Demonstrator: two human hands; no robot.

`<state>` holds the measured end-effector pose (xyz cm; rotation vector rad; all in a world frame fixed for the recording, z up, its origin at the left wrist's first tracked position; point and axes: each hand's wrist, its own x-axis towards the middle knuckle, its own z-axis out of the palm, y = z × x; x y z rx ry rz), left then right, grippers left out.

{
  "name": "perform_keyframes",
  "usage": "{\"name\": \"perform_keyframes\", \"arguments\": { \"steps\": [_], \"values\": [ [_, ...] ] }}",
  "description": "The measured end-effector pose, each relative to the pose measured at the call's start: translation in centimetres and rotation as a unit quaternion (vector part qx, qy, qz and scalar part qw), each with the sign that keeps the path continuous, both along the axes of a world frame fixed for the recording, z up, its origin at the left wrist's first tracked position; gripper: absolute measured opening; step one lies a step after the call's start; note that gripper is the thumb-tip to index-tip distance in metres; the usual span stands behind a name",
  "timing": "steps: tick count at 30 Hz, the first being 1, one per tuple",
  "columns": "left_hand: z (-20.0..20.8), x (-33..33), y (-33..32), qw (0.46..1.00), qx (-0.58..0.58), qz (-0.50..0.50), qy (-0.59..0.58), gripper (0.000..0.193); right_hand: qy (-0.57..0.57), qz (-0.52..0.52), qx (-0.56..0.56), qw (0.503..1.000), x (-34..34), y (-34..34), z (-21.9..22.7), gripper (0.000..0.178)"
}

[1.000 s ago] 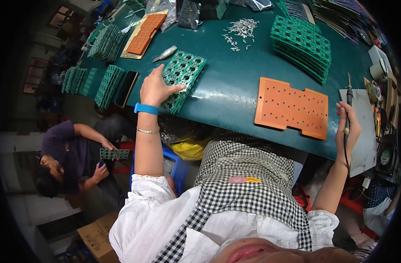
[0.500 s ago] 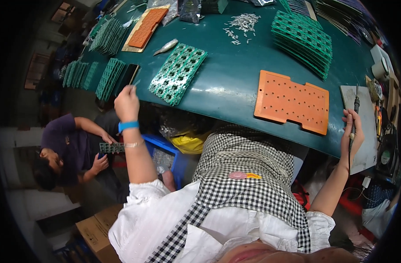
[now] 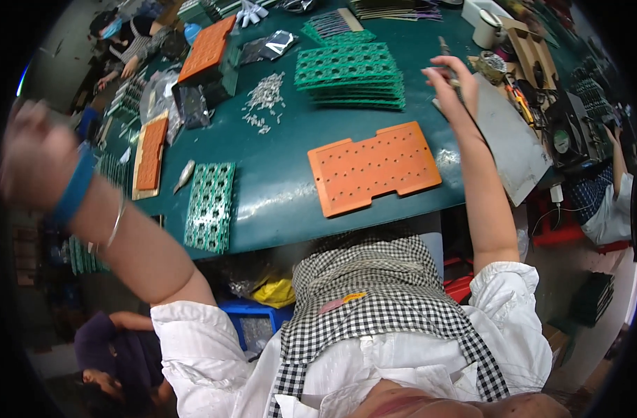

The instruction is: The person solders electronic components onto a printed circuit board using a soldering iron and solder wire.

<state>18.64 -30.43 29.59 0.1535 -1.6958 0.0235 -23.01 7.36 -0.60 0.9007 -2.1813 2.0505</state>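
Observation:
My left hand [image 3: 36,150] is raised at the far left, smeared by motion, so its fingers and anything in them cannot be made out. At the right, the fingers of my right hand [image 3: 459,90] curl loosely around a soldering iron [image 3: 444,47], its tip pointing away from me over the table. Nearest that hand is a grey board [image 3: 510,139] lying at the table's right side. An orange plate with rows of small holes [image 3: 375,167] rests in front of me. Left of it lies a stack of green circuit boards [image 3: 210,205].
Behind the orange plate stand a taller stack of green boards [image 3: 350,73] and a pile of small pale parts [image 3: 265,97]. A pale-handled tool [image 3: 184,175] and an orange block [image 3: 151,153] lie at left. A white cup [image 3: 487,31] stands at back right. Other people work nearby.
My left hand has swung outward to the left and come up closer. My right hand has reached farther over the table with the soldering iron. The whole view has turned.

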Motion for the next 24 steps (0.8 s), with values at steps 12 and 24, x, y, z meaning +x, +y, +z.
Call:
{"name": "perform_keyframes", "arguments": {
  "steps": [12, 24],
  "values": [
    [-30.2, -25.6, 5.8, 0.651, 0.722, -0.12, -0.2, 0.025, 0.075, -0.1, 0.206, 0.971, -3.6, -6.5, -1.1, 0.023],
    [-27.5, -21.6, 8.8, 0.63, 0.694, -0.321, -0.139, 0.02, -0.116, 0.054, -0.032, 0.991, -0.6, -3.5, 2.1, 0.026]
  ]
}}
